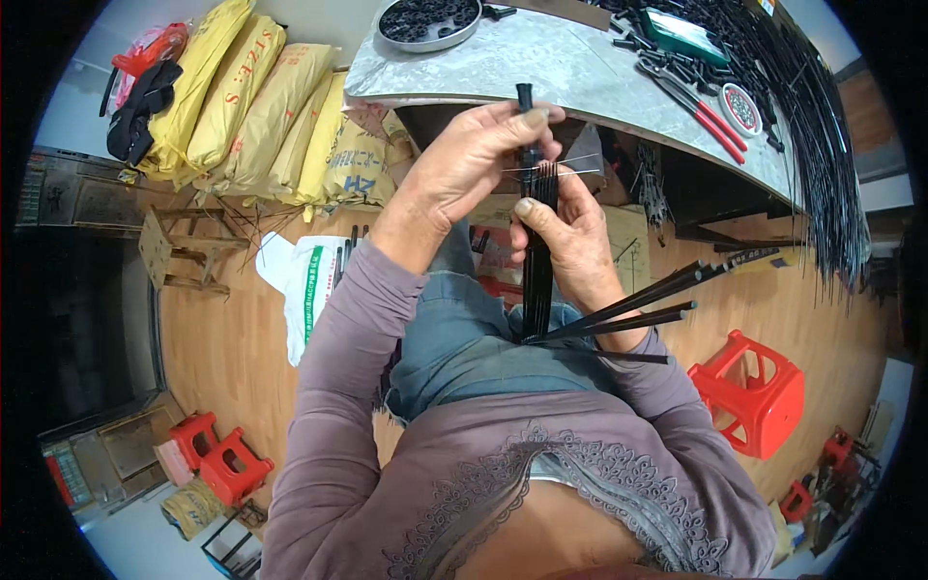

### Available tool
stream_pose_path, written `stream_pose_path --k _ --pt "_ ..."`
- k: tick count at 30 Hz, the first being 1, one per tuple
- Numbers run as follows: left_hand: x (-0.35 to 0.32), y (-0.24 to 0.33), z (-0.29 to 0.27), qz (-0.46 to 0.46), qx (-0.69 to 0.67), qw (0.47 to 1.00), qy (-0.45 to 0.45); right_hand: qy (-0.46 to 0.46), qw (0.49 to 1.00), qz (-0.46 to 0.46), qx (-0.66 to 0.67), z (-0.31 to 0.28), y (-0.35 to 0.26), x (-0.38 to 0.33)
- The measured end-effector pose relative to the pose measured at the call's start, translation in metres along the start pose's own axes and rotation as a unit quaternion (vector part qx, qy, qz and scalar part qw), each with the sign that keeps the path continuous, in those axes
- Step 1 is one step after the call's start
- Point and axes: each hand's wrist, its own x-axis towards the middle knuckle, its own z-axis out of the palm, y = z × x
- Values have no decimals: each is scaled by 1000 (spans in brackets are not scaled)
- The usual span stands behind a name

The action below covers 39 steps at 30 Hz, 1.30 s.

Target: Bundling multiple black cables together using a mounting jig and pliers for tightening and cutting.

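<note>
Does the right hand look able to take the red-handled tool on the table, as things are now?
Probably not at once: the right hand holds black rods. Otherwise, the red-handled tool seems uncovered on the table.

Both arms bend in front of the body. The left arm (333, 387) rises from 7 o'clock, its forearm aimed at 1 o'clock; the right arm (677, 391) comes from between 4 and 5 o'clock, forearm slanting toward 11. The left hand (478, 145), the higher one, sits just past 12 o'clock in a pinch, left thumb (535, 118) toward 2. The right hand (578, 239), near 2 o'clock, is curled in a grip, right thumb (525, 207) toward 10. The hands are close together.
</note>
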Motion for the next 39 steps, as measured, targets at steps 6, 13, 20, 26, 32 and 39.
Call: stream_pose_path --k 6,13,20,26,32,39 --pt "-3 -2 -4 -6 83 996 39 25 1000 -4 -3 3 -2 -2" --pt "-4 -3 -8 7 138 990 36 36 999 10 -7 0 1 -1" --pt "-2 -7 -9 41 158 985 55 32 999 17 -11 0 3 2" --pt "-2 -9 -11 32 157 985 60 32 999 10 -12 1 5 4" --pt "-1 -8 -10 -14 138 990 13 38 999 5 -11 -1 5 3" --pt "4 -14 -5 30 241 968 58 41 999 7 -21 1 5 3"
